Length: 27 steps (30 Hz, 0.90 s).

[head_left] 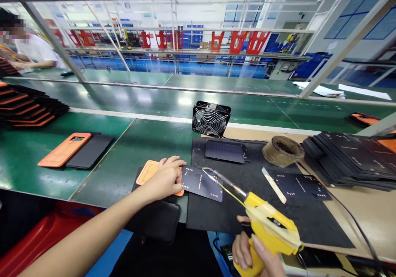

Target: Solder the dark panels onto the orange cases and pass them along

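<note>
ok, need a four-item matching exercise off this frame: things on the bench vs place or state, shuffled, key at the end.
1. soldering gun
2. cooling fan
3. wooden stick
4. left hand

A. lying beside a black circuit board
B. resting on an orange housing
C. gripped in the right hand
D. standing at the black mat's far edge

Pairs: 1-C, 2-D, 3-A, 4-B

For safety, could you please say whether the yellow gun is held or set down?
Held: the right hand grips the yellow gun by its handle.
</note>
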Motion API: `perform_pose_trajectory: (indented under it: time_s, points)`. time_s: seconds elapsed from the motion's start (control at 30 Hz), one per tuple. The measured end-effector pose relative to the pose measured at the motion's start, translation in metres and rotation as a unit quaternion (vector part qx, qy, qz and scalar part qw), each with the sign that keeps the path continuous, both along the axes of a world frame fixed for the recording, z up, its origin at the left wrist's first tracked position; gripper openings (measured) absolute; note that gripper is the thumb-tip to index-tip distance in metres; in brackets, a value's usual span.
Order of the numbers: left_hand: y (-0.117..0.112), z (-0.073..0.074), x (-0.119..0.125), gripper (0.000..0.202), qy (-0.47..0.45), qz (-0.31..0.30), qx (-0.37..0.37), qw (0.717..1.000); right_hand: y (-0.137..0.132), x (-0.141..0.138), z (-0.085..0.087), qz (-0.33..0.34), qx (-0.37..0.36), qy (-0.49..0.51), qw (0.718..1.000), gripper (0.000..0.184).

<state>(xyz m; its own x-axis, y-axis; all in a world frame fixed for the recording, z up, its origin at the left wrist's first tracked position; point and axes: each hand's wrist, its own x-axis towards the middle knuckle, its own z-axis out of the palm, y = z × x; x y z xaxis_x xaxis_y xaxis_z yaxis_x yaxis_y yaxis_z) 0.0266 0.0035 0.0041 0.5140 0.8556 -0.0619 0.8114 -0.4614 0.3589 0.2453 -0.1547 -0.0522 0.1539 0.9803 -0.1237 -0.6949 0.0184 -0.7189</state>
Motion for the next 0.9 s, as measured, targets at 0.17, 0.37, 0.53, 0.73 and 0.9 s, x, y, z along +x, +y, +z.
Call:
perform_pose_trajectory:
  time_s: [0.17,0.37,0.53,0.73,0.9]
  points:
    - [-0.002,0.001,-0.003,0.011,0.002,0.002,-0.007,1.000,0.026,-0.001,0.013,0.018,0.061,0.066,0.996,0.023]
    - [0.007,0.002,-0.023,0.018,-0.031,0.021,-0.010,0.999,0.063,-0.012,0.012,0.035,0.097,0.023,0.994,0.022]
    - [0.016,0.005,-0.025,0.023,-0.029,0.038,0.020,0.999,0.070,-0.012,0.003,0.031,0.090,0.037,0.995,0.022]
    - [0.011,0.002,-0.020,0.027,0.000,-0.008,0.011,1.000,0.068,-0.011,0.003,0.023,0.082,0.044,0.995,0.021]
    - [0.010,0.001,-0.053,0.028,-0.049,0.032,0.033,0.998,0.068,-0.012,0.003,0.014,0.077,0.044,0.996,0.021]
